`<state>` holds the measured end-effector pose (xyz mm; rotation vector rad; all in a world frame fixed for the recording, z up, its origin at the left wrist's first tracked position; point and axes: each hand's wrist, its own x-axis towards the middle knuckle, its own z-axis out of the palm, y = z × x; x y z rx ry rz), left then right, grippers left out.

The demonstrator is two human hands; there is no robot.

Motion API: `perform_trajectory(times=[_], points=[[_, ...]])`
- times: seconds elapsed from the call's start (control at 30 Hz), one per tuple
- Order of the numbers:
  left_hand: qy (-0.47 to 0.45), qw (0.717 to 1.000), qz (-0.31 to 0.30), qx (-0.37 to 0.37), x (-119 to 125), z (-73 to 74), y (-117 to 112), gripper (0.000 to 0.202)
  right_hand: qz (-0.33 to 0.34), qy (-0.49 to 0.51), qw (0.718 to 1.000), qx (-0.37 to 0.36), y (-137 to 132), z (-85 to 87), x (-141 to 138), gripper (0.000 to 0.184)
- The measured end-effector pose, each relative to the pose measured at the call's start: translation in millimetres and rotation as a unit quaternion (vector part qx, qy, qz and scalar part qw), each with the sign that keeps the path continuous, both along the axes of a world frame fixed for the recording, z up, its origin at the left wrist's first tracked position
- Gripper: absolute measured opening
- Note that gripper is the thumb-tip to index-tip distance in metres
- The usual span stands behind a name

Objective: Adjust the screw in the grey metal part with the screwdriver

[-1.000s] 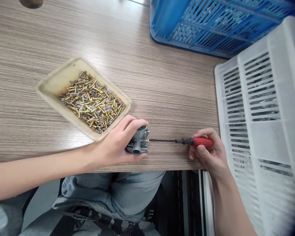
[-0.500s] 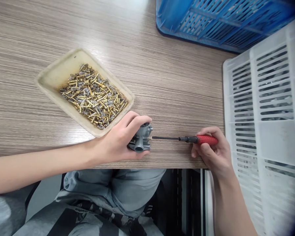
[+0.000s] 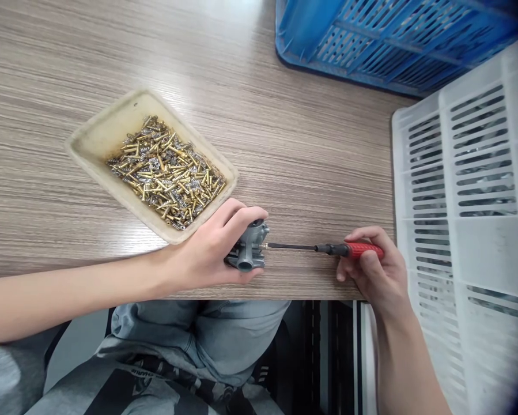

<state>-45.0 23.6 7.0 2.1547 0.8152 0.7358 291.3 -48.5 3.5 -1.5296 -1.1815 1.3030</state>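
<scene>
My left hand [image 3: 218, 248] is closed round a grey metal carburetor [image 3: 249, 248] just above the table near its front edge. From the carburetor's right side sticks a small screw with a spring [image 3: 263, 246]. My right hand [image 3: 377, 265] grips the red handle of a screwdriver [image 3: 365, 250]. Its dark shaft lies level, pointing left, with the tip at the head of the screw. The palm side of my left hand and part of the carburetor are hidden.
A cream plastic tub [image 3: 98, 124] holding many brass screws and springs [image 3: 167, 173] stands just beyond my left forearm. A blue crate [image 3: 302, 34] is at the back right. Along the right side stands a white slotted crate [image 3: 483, 248] with grey parts inside.
The whole view has shifted slightly. My right fingers have moved a little on the screwdriver handle; its tip stays at the screw, and my left hand keeps its hold on the carburetor.
</scene>
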Motion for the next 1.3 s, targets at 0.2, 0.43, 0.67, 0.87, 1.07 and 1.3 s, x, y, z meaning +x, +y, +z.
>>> perform_trajectory(times=[0.2, 0.43, 0.67, 0.87, 1.07, 1.3], points=[[-0.002, 1.0, 0.001, -0.006, 0.4, -0.4, -0.5, 0.075, 0.009, -0.026, 1.0, 0.004, -0.3, 0.9, 1.1, 0.038], [0.0, 1.0, 0.005, -0.011, 0.5, 0.6, -0.7, 0.073, 0.013, -0.019, 1.0, 0.012, -0.6, -0.6, 4.0, 0.035], [-0.006, 1.0, 0.006, -0.004, 0.9, -0.8, -0.7, 0.072, 0.018, -0.01, 1.0, 0.009, -0.7, -0.7, 4.8, 0.033], [-0.01, 1.0, 0.004, -0.008, 0.9, -1.4, -1.4, 0.072, 0.015, -0.016, 1.0, 0.015, -0.6, -0.6, 3.2, 0.034], [-0.016, 1.0, 0.007, -0.016, 0.9, -1.0, -1.6, 0.073, 0.01, -0.026, 0.999, 0.016, -1.0, -0.5, 2.7, 0.032], [-0.009, 1.0, 0.003, -0.017, 0.6, -0.5, -1.1, 0.072, 0.012, -0.023, 1.0, 0.011, -1.5, 0.7, 2.3, 0.03]])
